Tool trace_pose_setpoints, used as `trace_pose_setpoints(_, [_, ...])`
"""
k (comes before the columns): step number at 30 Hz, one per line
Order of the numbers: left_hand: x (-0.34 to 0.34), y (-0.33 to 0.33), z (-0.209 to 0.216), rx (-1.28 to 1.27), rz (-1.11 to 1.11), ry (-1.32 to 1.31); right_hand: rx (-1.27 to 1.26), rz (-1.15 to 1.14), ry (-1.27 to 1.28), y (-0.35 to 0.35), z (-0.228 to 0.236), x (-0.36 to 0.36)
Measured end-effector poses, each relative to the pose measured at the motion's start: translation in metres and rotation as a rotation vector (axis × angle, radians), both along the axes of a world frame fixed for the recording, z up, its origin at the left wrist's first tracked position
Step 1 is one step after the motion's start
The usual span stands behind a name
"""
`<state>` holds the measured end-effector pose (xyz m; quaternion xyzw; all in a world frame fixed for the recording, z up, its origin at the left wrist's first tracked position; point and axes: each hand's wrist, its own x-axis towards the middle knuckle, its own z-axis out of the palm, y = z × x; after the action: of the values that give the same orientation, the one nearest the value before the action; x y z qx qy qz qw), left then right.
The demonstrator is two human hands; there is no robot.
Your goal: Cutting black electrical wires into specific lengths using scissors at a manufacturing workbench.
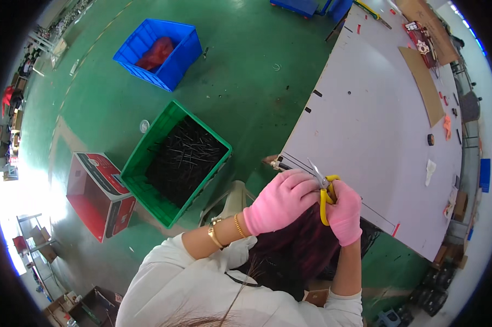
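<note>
red and white cardboard box stands open on the green floor at the left, just beside the green crate. behind them sits a blue crate with a red bag inside. next comes the green crate, tilted in view, with a heap of thin black tubes in it. in the middle, the left hand, in a pink glove, has its fingers bent and close together near some thin dark strips at the bench edge; i cannot tell what they grip. scissors with yellow handles are in the right hand, also pink-gloved, its fingers closed around the spread handles. rightwards the pale bench carries a cardboard strip and a black roll
</note>
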<state>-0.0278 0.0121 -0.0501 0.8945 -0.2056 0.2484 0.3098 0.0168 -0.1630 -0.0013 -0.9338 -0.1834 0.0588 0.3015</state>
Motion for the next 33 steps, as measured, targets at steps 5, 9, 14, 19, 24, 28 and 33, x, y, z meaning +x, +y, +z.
trace_pose_setpoints(5, [0.01,-0.005,-0.013,-0.027,0.005,0.039,0.0,-0.013,0.039,0.002,-0.001,0.004])
trace_pose_setpoints(9, [0.011,-0.007,-0.018,-0.056,0.01,0.035,0.032,0.004,0.059,0.005,-0.001,0.006])
trace_pose_setpoints(14, [0.013,-0.006,-0.019,-0.058,-0.01,0.027,-0.027,-0.01,0.115,0.008,0.007,0.008])
trace_pose_setpoints(19, [0.017,-0.007,-0.025,-0.063,-0.013,0.007,-0.05,-0.026,0.129,0.009,0.007,0.012])
trace_pose_setpoints(24, [0.014,0.011,-0.014,-0.019,-0.011,0.107,-0.046,0.115,0.052,0.016,0.0,0.017])
trace_pose_setpoints(28, [0.016,-0.003,-0.014,-0.056,-0.097,0.171,-0.048,0.069,0.026,0.002,0.002,0.008])
trace_pose_setpoints(33, [0.017,-0.016,-0.033,-0.168,-0.106,0.127,-0.141,0.164,-0.081,-0.018,-0.012,0.006])
